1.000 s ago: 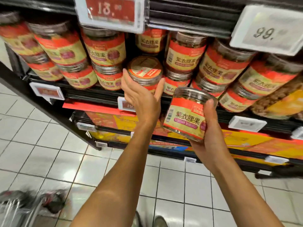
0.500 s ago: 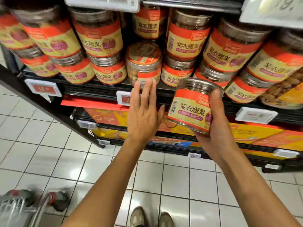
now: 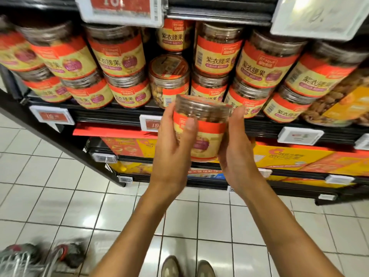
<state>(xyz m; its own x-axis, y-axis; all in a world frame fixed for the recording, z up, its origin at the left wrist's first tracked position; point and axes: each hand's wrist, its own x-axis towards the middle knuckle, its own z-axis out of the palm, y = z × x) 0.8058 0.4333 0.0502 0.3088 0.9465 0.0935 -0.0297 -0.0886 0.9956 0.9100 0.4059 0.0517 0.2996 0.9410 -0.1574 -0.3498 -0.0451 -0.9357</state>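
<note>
In the centre of the frame, the left hand (image 3: 171, 154) and right hand (image 3: 237, 152) grip a jar of cashew nuts (image 3: 201, 126) between them, thumbs on its label, in front of the shelf (image 3: 111, 116) of same jars.

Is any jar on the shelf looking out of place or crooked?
Yes. The unstacked jar in the middle of the lower row seems tilted forward, lid showing, label turned sideways to the barcode; neighbouring jars face front.
</note>
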